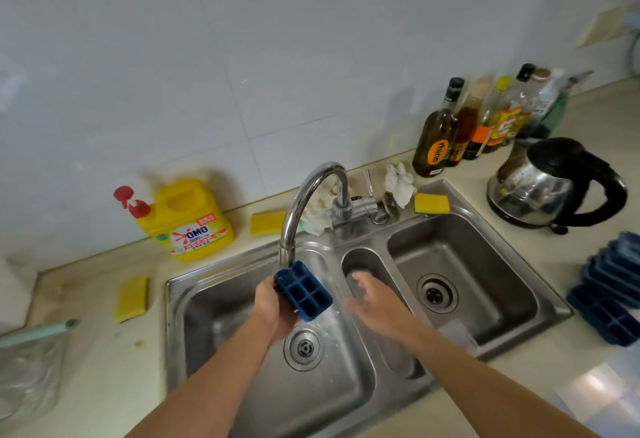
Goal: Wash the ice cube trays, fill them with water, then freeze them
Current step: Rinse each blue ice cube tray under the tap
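Note:
My left hand [272,306] grips a small blue ice cube tray [304,290] by its left edge and holds it tilted under the spout of the chrome tap [313,202], over the left basin of the steel sink [242,385]. Water runs off the tray's lower right corner. My right hand [375,302] hovers beside the tray above the narrow middle basin, fingers spread and blurred, holding nothing. A stack of more blue ice cube trays [611,293] lies on the counter at the right edge.
A yellow detergent jug [188,221] with a red pump stands behind the sink on the left. Three yellow sponges [131,299] [266,222] [432,203] lie around the sink. Several bottles [436,132] and a steel kettle [550,184] crowd the back right. A clear bag [31,368] sits at left.

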A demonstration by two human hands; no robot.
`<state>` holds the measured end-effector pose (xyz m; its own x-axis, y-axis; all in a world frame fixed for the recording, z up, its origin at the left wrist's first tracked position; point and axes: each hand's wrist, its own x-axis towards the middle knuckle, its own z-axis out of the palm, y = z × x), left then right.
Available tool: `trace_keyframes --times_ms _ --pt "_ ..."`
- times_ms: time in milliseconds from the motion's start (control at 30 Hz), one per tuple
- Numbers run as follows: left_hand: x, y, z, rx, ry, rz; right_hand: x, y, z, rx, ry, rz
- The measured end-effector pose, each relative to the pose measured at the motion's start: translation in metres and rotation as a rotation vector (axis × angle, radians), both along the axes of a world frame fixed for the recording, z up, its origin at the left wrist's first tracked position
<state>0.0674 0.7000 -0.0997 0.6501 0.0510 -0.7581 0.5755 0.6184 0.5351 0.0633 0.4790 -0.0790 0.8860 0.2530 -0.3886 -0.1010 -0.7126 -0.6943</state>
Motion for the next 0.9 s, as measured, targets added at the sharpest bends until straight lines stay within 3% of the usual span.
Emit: trace_keyframes --times_ms 167,233,500,700,900 --pt "-0.003 0.006 0.001 -0.07 -0.118 -0.027 -0.001 0.061 0.002 0.582 0.555 -0.326" --pt "-0.003 0.015 -0.001 -0.04 -0.137 -0.059 0.003 0.07 0.002 0.657 0.564 -0.402" --pt "0.004 0.058 0.005 0.096 -0.168 -0.283 0.037 0.086 0.003 0.571 0.328 -0.487" --pt "-0.004 0.048 0.002 0.312 -0.156 -0.402 0.038 0.113 -0.017 0.605 0.466 -0.671" --pt "-0.002 0.074 0.004 0.466 -0.133 -0.24 0.034 0.126 -0.023 0.609 0.562 -0.522"
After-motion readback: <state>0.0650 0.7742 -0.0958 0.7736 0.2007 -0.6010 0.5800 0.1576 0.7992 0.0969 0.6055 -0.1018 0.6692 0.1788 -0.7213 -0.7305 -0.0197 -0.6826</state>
